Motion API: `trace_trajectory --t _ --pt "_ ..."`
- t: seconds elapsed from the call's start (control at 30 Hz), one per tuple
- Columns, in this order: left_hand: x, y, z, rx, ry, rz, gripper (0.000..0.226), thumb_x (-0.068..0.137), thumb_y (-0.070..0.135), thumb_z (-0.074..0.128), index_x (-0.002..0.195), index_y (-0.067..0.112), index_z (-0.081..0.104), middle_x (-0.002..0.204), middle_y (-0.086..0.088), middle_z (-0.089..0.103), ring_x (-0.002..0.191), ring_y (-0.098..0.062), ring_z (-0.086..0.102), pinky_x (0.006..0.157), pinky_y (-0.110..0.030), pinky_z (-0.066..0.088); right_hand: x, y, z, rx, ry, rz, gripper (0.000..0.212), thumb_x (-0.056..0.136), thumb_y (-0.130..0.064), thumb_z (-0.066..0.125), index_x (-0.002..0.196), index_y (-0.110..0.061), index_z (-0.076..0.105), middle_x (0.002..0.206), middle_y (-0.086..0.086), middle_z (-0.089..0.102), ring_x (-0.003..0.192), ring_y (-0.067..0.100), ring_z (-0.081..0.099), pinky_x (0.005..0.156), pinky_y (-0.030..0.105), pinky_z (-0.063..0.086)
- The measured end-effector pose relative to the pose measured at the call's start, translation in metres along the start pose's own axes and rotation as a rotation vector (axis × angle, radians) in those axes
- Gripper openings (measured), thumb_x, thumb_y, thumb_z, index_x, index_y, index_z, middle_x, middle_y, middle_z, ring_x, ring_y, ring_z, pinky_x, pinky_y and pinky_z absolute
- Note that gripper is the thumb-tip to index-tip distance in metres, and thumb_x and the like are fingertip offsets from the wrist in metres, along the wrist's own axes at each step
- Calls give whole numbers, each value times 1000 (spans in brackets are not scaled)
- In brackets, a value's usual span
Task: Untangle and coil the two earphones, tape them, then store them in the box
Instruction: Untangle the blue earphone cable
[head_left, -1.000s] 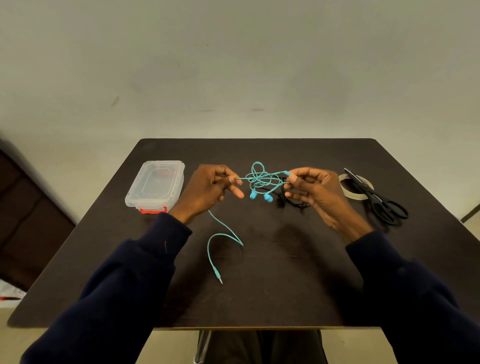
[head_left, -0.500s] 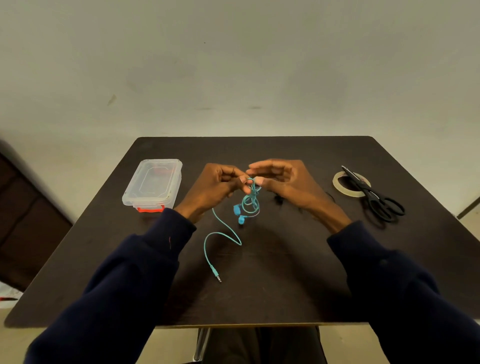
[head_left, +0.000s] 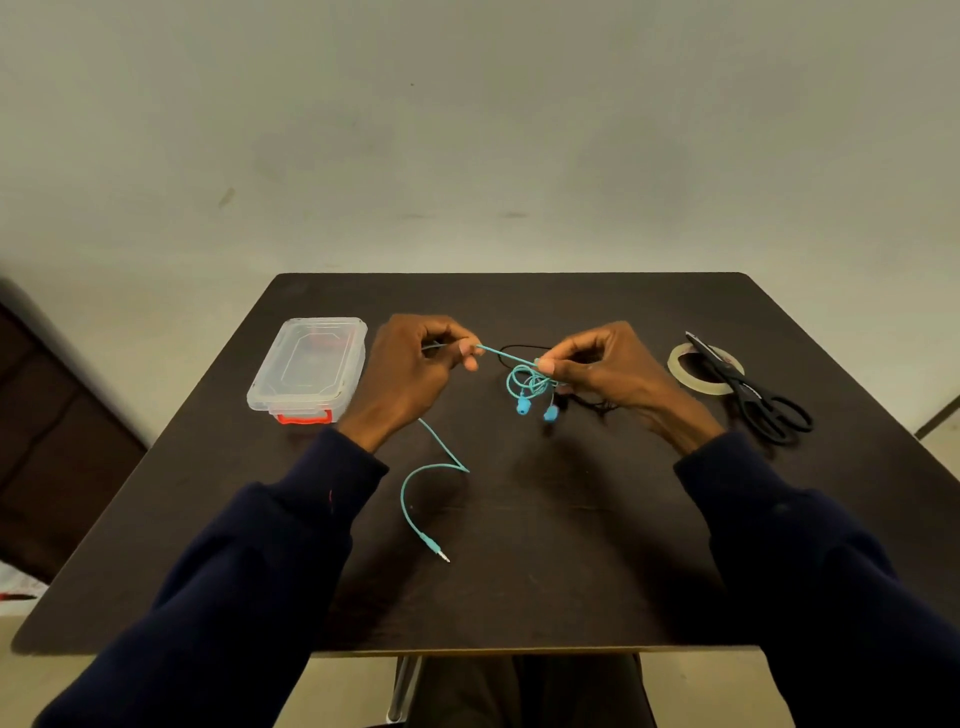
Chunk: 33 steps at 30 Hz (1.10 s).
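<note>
The teal earphone's (head_left: 530, 384) plug lies nearest on the table (head_left: 545, 597), and its cord rises to the left hand (head_left: 410, 369), which pinches it. The right hand (head_left: 608, 369) pinches the tangle. Pull gently, feeding loops clear of the black earphone (head_left: 522, 346) beyond. The box (head_left: 306, 369) sits far left.

Through my feed, both arms wear long navy sleeves. The left sleeve (head_left: 249, 571) has a small red mark (head_left: 330, 497) near its cuff, and the right sleeve (head_left: 810, 571) is plain. Both cuffs end at the wrists, leaving the left hand (head_left: 410, 374) and right hand (head_left: 608, 369) bare. Dark trousers (head_left: 524, 691) show below the counter's (head_left: 519, 597) near edge.
</note>
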<state>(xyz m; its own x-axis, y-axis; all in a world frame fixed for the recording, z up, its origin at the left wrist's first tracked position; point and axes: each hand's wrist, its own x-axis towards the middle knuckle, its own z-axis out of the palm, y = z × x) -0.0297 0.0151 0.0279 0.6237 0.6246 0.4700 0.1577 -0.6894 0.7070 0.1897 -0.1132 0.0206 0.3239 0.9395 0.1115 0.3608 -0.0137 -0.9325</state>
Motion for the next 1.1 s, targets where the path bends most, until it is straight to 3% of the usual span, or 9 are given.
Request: trace_trajectory --t 0.1,0.3,0.43,0.5,0.57,0.73,0.87,1.1 --pt "-3 -1 -4 -13 34 -24 12 92 19 72 82 19 79 84 9 75 86 -2 70 77 -11 50 -6 8 -10 141 39 103 15 83 -14 79 94 -3 78 92 13 78 87 29 75 74 35 64" --pt "-13 -10 -9 -33 83 -55 10 91 15 74 82 15 80 86 8 76 88 1 70 79 -9 50 -13 14 -16 198 116 119 12 85 -10 77 94 -2 77 101 14 78 86 25 77 67 30 64" --pt "-14 -9 -10 -46 -149 -128 6 88 13 77 91 15 81 86 7 78 84 -4 72 82 -19 56 -14 8 -7 139 183 -18 13 87 -9 77 98 -1 77 95 12 78 84 25 77 70 33 64" --pt "-13 -7 -8 -63 -293 -178 22 84 11 80 106 16 78 93 4 79 90 -8 74 90 -28 59 -14 5 -1 72 204 -84 14 88 -9 76 99 -1 77 94 11 78 84 24 76 69 30 64" --pt "-9 -3 -2 -87 -333 -186 36 82 15 83 116 17 73 98 3 78 93 -8 74 93 -32 59 -14 2 6 24 214 -132 13 88 -9 76 99 -3 77 94 10 77 81 22 76 67 28 63" --pt "0 11 20 -72 -239 -67 30 88 32 77 115 19 76 102 6 77 94 -1 72 88 -24 57 -16 -3 17 -27 197 -198 14 87 -9 77 100 -3 77 90 7 78 79 18 77 67 27 62" --pt "3 16 32 -95 -170 -41 14 88 26 77 96 15 81 83 6 78 77 -5 73 73 -21 57 -17 -8 18 -58 199 -198 16 85 -11 80 99 -2 78 88 7 78 77 16 77 66 25 62" --pt "-2 15 35 -41 -37 44 7 87 19 79 93 19 82 83 10 75 76 -8 70 69 -28 58 -20 -11 12 270 200 36 13 85 -3 77 97 1 76 89 13 78 84 27 77 63 25 63"
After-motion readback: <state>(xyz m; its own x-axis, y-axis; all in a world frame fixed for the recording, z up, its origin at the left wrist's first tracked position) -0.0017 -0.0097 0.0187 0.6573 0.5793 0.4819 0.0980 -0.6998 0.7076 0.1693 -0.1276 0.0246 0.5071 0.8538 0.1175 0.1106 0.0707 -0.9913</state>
